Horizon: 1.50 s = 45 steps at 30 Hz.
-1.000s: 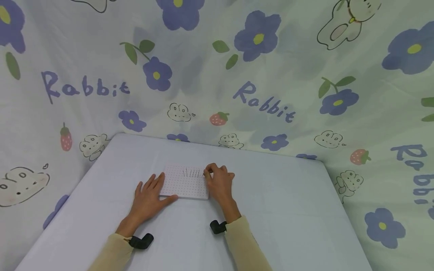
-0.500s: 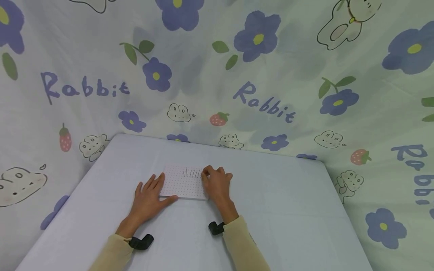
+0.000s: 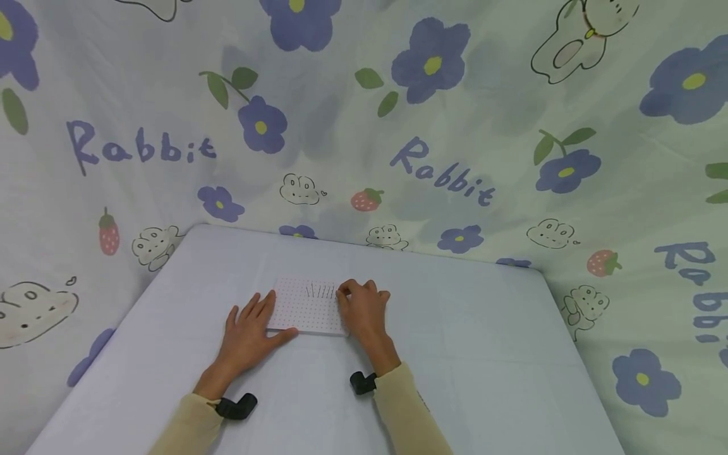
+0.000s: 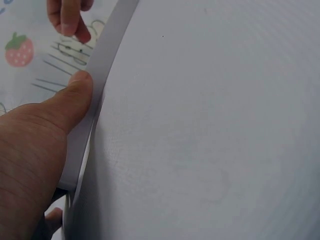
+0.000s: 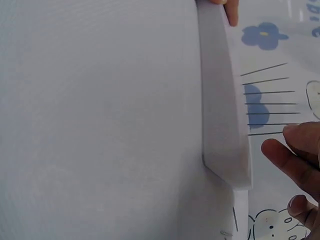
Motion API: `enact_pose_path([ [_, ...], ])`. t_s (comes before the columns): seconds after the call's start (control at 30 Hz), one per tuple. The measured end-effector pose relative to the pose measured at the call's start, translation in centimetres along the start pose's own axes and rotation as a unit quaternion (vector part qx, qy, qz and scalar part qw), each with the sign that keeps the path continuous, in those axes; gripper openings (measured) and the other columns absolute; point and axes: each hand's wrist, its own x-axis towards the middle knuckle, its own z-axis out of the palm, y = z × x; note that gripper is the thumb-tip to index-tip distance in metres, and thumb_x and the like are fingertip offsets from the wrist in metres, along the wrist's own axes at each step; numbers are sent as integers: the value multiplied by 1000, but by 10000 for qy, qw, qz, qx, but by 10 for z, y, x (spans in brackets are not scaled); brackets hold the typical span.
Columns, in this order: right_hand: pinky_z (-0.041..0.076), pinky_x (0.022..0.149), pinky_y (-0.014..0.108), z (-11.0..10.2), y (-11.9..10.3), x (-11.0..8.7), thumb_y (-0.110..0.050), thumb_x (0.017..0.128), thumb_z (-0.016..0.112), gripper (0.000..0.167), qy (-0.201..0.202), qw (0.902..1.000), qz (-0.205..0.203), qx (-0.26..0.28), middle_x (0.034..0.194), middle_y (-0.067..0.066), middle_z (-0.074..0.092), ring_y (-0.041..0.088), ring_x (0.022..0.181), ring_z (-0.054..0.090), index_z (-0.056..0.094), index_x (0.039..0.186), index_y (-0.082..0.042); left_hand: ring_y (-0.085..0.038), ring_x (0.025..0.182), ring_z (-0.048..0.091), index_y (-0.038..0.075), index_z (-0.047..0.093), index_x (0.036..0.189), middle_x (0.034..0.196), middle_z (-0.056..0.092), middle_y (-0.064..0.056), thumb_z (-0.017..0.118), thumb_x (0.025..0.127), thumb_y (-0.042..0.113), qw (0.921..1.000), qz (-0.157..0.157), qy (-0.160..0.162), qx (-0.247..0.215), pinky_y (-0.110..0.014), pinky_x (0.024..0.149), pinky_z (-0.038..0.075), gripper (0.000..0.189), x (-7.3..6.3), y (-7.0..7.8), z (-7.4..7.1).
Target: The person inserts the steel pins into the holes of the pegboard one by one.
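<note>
In the head view, a white board [image 3: 301,319] marked with rows of small dots lies on the white tabletop [image 3: 489,347], roughly midway between the person's 2 arms. Thin dark pins [image 3: 320,291] stand in 1 row near the board's far side, towards its right edge; a few lean slightly. Most dots in sight bear no pin, so as a judgement the work looks early on the board as a whole, though this row seems close to complete at its right end. The left hand [image 3: 248,338] lies at the board's left edge with fingers spread, its thumb along the near edge; its grip is wide and clasps nothing, appearing only to steady the board. The right hand [image 3: 364,313] is at the right end of the row, its grip narrow, thumb and forefinger curled close together.

In the left wrist view, the left thumb rests on the board's near edge. Several pins rise beyond it, with the right hand's fingertips just beside them; the exact number is hard to tell from here.

In the right wrist view, 7 pins can be counted. The end pin [image 5: 265,133] reaches the right hand's thumb and forefinger, which seem to pinch its free end, with its other end at the board; how deep it sits cannot be told.
</note>
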Motion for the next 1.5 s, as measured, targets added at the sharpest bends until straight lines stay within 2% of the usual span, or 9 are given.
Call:
enact_pose_path([
  [0.17, 33, 83, 45, -16, 11, 6, -27, 96, 70, 13, -108, 9988, 90, 469, 102, -9, 74, 15, 93, 56, 75, 107, -22, -45, 149, 23, -1, 29, 156, 159, 34, -23, 65, 84, 70, 10000, 12, 0, -37, -71, 115, 8, 108, 0, 1, -2],
  [0.3, 34, 85, 46, -26, 27, 15, -20, 98, 67, 13, -80, 9983, 175, 558, 106, -7, 74, 17, 95, 56, 74, 109, -21, -45, 149, 23, -2, 29, 156, 160, 34, -23, 65, 85, 70, 10000, 14, 14, -72, -71, 115, 8, 107, 0, 1, -4],
  [0.5, 35, 87, 50, -31, 50, 20, -12, 97, 66, 15, -288, 9981, 293, 451, 107, -6, 74, 19, 98, 57, 74, 108, -20, -45, 149, 22, -1, 28, 157, 160, 33, -23, 65, 84, 71, 10000, -23, -18, -61, -71, 115, 7, 108, 1, 0, -4],
  [0.7, 36, 84, 50, -29, 64, 19, -6, 93, 68, 20, -477, 9986, 112, 184, 109, -5, 75, 22, 100, 57, 75, 107, -19, -44, 149, 22, -1, 28, 157, 160, 33, -22, 64, 84, 71, 10000, -11, -21, -61, -71, 115, 6, 108, 2, -1, -4],
  [0.87, 37, 83, 50, -29, 71, 16, -2, 89, 69, 25, -801, 9967, -102, -102, 111, -3, 74, 22, 100, 55, 76, 105, -20, -45, 149, 22, -1, 28, 157, 160, 33, -23, 64, 84, 72, 10000, 0, -14, -84, -71, 115, 7, 109, 1, -1, -4],
  [1.1, 40, 87, 51, -30, 81, 16, -13, 92, 72, 17, -1335, 9884, -547, -466, 114, -7, 69, 23, 109, 53, 74, 104, -24, -44, 149, 23, -1, 29, 157, 160, 34, -23, 62, 84, 74, 10000, 26, 1, -48, -71, 115, 8, 109, 1, -3, 0],
  [1.33, 40, 86, 52, -25, 94, 19, -22, 92, 75, 7, -1441, 9867, -533, -533, 103, -9, 65, 20, 103, 51, 72, 96, -26, -44, 149, 22, -1, 29, 157, 160, 33, -22, 62, 84, 74, 10000, 26, -5, -61, -71, 115, 7, 109, 1, -2, 0],
  [1.5, 39, 86, 52, -23, 101, 21, -27, 91, 76, 7, -1535, 9859, -475, -475, 94, -12, 62, 19, 98, 50, 70, 89, -28, -45, 149, 22, -1, 29, 157, 160, 33, -23, 63, 84, 73, 10000, 16, -6, -78, -71, 115, 7, 109, 0, -1, -1],
])
